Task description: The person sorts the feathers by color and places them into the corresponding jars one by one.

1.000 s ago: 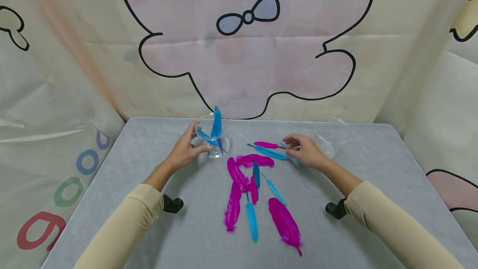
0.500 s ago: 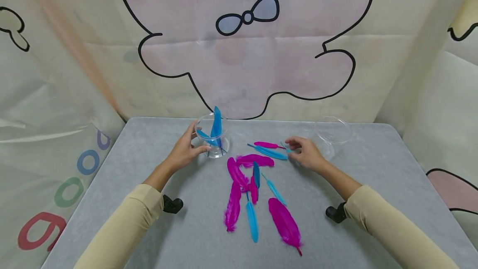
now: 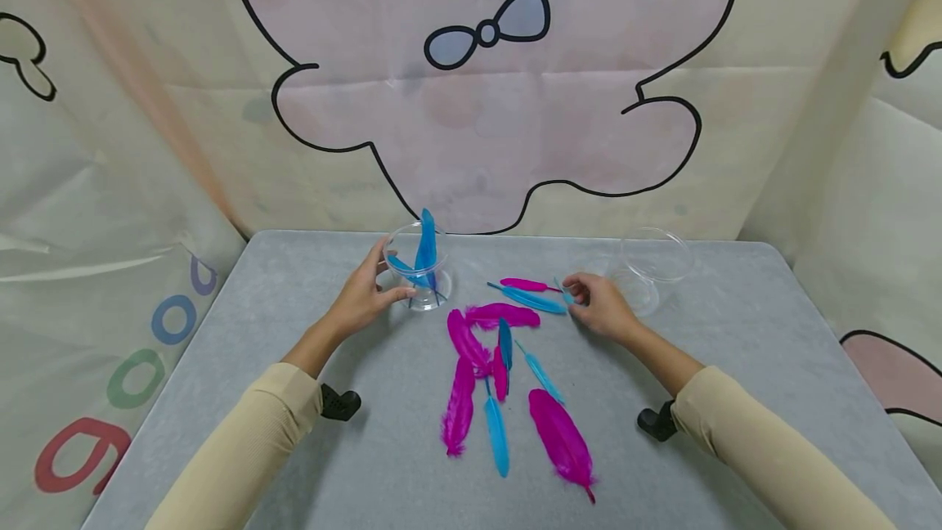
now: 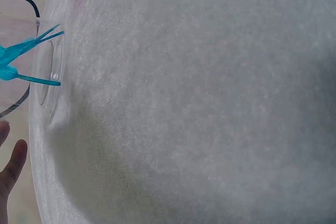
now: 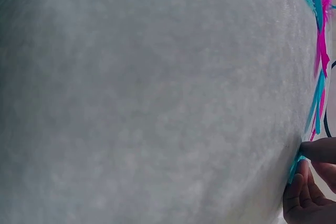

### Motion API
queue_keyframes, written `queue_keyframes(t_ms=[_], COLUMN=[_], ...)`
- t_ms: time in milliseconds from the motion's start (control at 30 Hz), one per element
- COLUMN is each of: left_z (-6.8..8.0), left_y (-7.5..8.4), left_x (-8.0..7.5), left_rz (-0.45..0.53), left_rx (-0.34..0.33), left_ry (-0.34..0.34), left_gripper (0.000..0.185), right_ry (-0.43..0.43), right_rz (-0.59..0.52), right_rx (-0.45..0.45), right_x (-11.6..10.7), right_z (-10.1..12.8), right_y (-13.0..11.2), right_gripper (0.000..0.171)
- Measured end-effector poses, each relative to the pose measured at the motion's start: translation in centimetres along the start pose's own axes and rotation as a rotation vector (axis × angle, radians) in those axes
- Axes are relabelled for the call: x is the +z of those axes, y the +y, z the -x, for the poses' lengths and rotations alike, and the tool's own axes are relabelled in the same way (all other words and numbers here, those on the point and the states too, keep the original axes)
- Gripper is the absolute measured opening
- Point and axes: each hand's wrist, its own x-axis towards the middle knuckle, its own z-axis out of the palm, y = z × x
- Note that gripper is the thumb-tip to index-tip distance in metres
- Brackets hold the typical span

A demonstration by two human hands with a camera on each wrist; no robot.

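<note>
A grey table [image 3: 294, 399] carries loose pink feathers [image 3: 561, 438] and blue feathers [image 3: 496, 436] mid-table, a cup [image 3: 419, 272] far left holding blue ones, another cup [image 3: 651, 264] far right.

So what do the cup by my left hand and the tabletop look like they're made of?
The cup looks like clear, glossy plastic, possibly glass: the blue feathers inside show straight through its wall. The tabletop looks covered in a grey, matte, felt-like fabric: the left wrist view shows a fuzzy, fibrous surface without shine.

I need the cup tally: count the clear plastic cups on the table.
2. One clear cup, with blue feathers inside, stands at the left hand; another, empty clear cup stands behind the right hand. None seems hidden.
</note>
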Motion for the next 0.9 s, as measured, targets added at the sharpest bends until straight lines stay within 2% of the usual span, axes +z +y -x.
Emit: queue_keyframes(t_ms=[333,900], left_z=[0.11,0.26], left_y=[0.17,-0.2], left_x=[-0.11,0.14], left_rz=[0.004,0.012], left_rx=[-0.003,0.011], left_ry=[-0.003,0.002], left_gripper=[0.095,0.093], right_ry=[0.027,0.079], right_rz=[0.147,0.167], right_rx=[-0.001,0.045], right_x=[0.18,0.83], right_z=[-0.43,-1.01], right_y=[-0.68,-0.33], right_gripper=[0.021,0.018])
